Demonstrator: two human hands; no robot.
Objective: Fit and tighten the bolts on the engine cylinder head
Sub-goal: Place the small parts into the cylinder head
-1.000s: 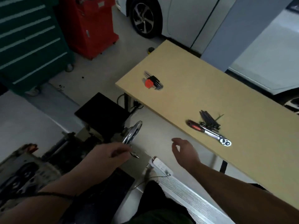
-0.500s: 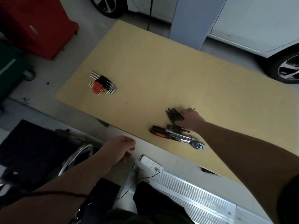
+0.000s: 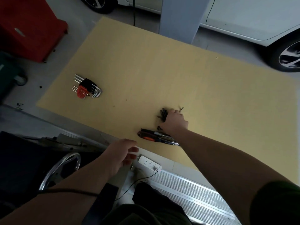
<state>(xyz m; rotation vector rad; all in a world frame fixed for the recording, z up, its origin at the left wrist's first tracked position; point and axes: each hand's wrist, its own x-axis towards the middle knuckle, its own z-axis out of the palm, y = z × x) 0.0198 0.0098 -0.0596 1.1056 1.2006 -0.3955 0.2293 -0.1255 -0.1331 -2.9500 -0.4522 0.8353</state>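
Right hand reached from table edge onto bolts, fingers curling round them.

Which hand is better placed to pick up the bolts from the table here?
Right. The right hand already rests on the pile of dark bolts on the table. The left hand hangs off the table's near edge, apart from them.

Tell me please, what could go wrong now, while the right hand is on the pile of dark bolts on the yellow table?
1. The right hand covers the pile of dark bolts; loose ones could roll across the yellow table.
2. The red-and-black-handled ratchet lies near the table's front edge, under the forearm; a nudge might knock it off.
3. The white power strip lies on the floor below, where anything dropped could hit it.
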